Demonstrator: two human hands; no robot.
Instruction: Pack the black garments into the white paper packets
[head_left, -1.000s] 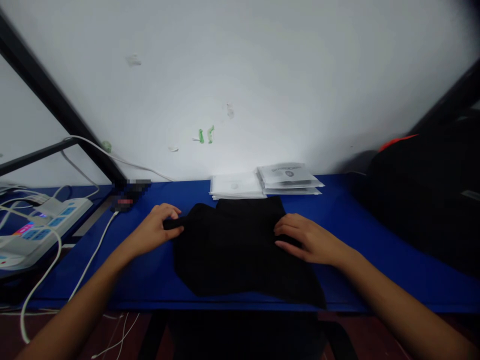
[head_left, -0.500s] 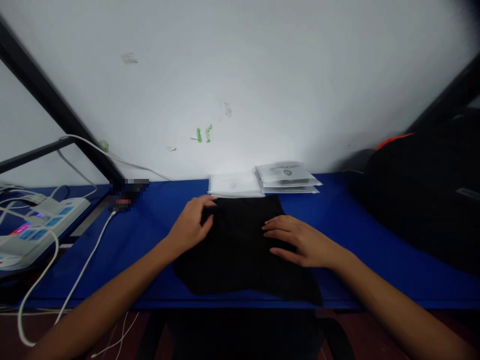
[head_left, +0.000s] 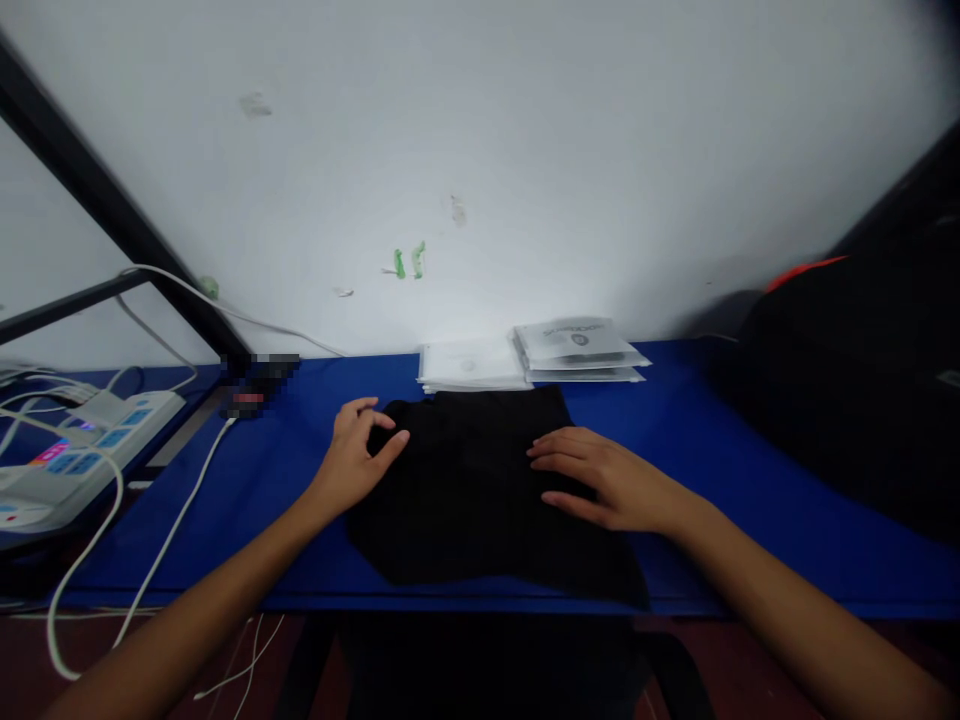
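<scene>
Cloth (head_left: 465,490), black, one piece; lies on the table (head_left: 757,450) at centre, directly before the person, its lower right corner reaching the near edge. Outline uneven; folds hard to make out in the dark fabric.

Left hand (head_left: 356,450), bare: at the cloth's upper left edge, thumb over the fabric, fingers bent. Grip narrow, with black fabric showing between thumb and forefinger; whether it is pinched, cannot tell.

Right hand (head_left: 596,478), bare: palm down on the right part of the cloth, fingers stretched out, thumb set apart. Grip wide.

Table: blue top, long side against a pale wall (head_left: 600,150) bearing two small green marks (head_left: 409,262).

White packets (head_left: 472,367), flat, stacked: just beyond the cloth's far edge, near the wall. Clear-sleeved packets (head_left: 574,342), with grey printing and a round emblem: adjoining on the right.

Black bulky item (head_left: 855,410), reddish-orange edging: right end of the table, well apart from the cloth.

Dark device (head_left: 262,385), blurred out: far left of the cloth, white cable (head_left: 199,483) running from it toward the near edge.

Power strip (head_left: 116,437), white with blue sockets: extreme left, amid several leads.
</scene>
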